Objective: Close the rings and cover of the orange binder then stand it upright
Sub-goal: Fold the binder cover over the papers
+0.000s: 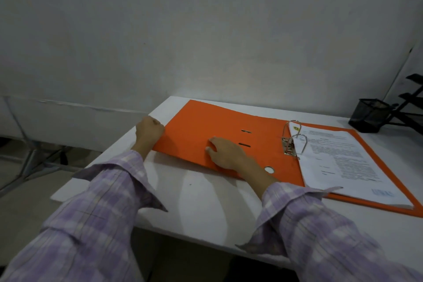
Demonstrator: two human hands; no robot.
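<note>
The orange binder point(206, 121) lies open and flat on the white table point(199, 208). Its left cover spreads toward the table's left edge. Printed sheets point(338, 158) rest on the right half. The metal rings point(295, 137) stand up in the middle; whether they are closed I cannot tell. My left hand point(148, 130) curls around the outer left edge of the cover. My right hand point(226, 152) lies flat on the inside of that cover, fingers spread, beside two slots.
A black mesh pen cup point(369, 114) and a black wire rack point(412, 101) stand at the back right. A grey wall runs close behind the table. The table's left edge drops to the floor, where metal legs point(34, 158) show.
</note>
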